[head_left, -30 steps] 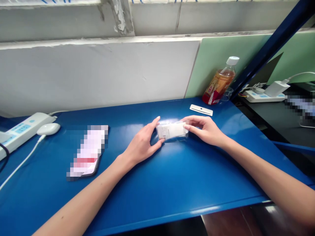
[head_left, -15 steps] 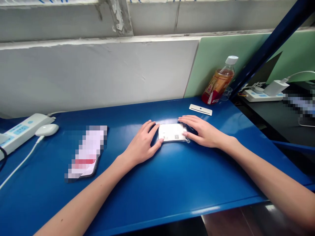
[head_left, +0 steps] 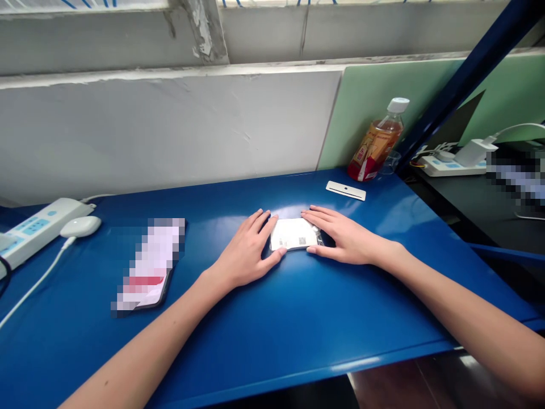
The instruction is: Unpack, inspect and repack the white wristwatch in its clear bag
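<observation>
Packet (head_left: 293, 234), film-wrapped, lies between left grip (head_left: 249, 250) and right grip (head_left: 344, 234), loosely spread, unclasped; right thumb (head_left: 320, 251) slid to its near edge.

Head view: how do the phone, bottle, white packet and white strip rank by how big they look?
Largest to smallest, as they look:
Phone, helped by lying nearer the camera
Bottle
White packet, partly covered
White strip

Pale glare patches brighten the blue desk (head_left: 272, 329).
</observation>
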Demonstrator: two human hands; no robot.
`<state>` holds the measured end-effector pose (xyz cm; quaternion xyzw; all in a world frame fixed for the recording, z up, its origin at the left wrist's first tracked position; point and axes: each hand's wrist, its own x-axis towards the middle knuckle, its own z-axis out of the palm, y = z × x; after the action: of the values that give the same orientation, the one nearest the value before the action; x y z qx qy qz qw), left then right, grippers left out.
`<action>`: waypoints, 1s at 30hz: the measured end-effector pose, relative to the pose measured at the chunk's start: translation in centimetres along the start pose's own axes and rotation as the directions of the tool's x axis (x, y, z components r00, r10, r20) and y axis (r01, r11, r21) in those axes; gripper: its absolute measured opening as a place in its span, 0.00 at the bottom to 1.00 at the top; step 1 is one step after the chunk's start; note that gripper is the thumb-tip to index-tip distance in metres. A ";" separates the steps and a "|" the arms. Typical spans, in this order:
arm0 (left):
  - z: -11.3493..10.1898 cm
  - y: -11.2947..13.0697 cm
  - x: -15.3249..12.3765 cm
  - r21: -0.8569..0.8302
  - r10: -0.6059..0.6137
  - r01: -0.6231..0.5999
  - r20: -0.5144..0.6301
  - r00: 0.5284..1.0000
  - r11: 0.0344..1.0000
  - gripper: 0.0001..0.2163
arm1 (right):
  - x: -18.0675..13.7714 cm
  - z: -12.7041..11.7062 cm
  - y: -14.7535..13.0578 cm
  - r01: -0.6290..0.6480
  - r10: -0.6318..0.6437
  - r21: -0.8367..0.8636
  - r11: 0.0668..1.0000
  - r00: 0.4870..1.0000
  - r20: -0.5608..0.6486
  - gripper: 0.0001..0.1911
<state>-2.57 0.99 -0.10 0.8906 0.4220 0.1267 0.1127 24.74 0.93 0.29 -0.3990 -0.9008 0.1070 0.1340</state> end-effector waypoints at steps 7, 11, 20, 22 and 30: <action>0.2 0.0 0.1 0.036 0.002 -0.001 -0.004 1.000 0.999 0.30 | 0.2 0.4 -0.6 -0.069 0.070 0.022 0.997 0.997 -0.042 0.33; 0.2 0.0 0.1 0.068 0.010 -0.012 0.021 1.000 0.998 0.32 | 0.5 1.0 -1.4 -0.125 0.122 -0.016 0.992 0.984 -0.132 0.30; 0.3 0.0 0.2 0.070 0.005 -0.008 0.042 0.999 0.998 0.31 | 0.2 1.4 -1.5 -0.117 0.113 -0.024 0.993 0.985 -0.128 0.23; 0.2 0.1 0.2 0.061 0.007 -0.010 0.040 0.999 0.998 0.30 | 0.2 1.6 -1.3 -0.111 0.109 -0.012 0.994 0.988 -0.110 0.24; 0.0 0.1 0.4 0.014 0.001 -0.002 0.062 0.998 1.000 0.28 | 0.5 1.3 -0.7 -0.010 0.013 0.039 0.999 0.996 -0.083 0.25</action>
<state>-2.21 1.24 -0.03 0.8951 0.4186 0.0964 0.1194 23.52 0.80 -0.62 -0.4055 -0.8899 0.1083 0.1787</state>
